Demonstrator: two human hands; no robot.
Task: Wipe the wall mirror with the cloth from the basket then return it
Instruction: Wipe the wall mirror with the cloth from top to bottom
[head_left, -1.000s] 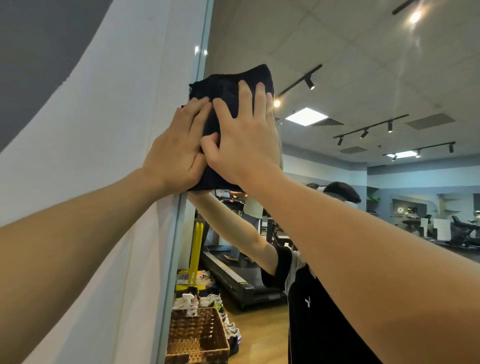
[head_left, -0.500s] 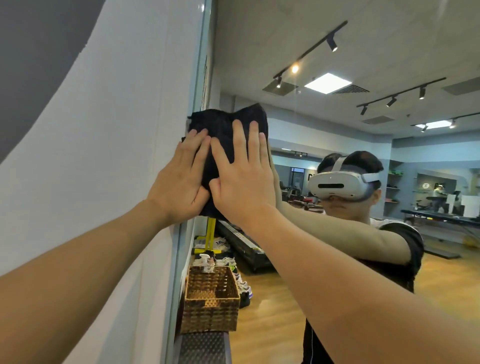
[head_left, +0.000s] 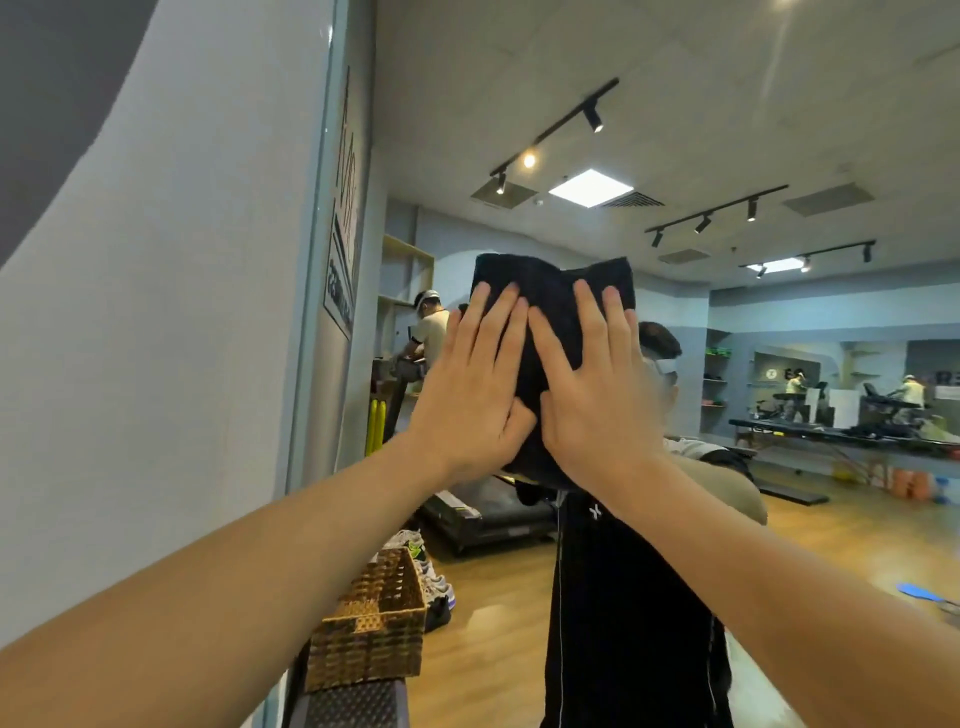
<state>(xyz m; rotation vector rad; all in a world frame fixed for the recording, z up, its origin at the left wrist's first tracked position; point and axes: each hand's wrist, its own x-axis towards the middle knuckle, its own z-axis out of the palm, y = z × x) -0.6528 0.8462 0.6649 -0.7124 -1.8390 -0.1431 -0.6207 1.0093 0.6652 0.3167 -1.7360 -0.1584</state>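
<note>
A folded black cloth (head_left: 550, 306) lies flat against the wall mirror (head_left: 675, 130), about chest high and right of the mirror's left edge. My left hand (head_left: 472, 395) presses on its left half with straight fingers. My right hand (head_left: 592, 395) presses on its right half the same way, thumbs nearly touching. The cloth's lower part is hidden under my palms. The woven basket (head_left: 374, 623) stands low at the mirror's left edge, below my left forearm.
A pale wall (head_left: 156, 312) runs along the left of the mirror frame (head_left: 317, 260). A dark textured block (head_left: 348, 706) sits under the basket. The mirror reflects a gym room with treadmills, shoes on a wooden floor, benches and other people.
Both hands have slid the cloth to the right and downward across the mirror, away from its left edge. My view has dropped and turned right.
</note>
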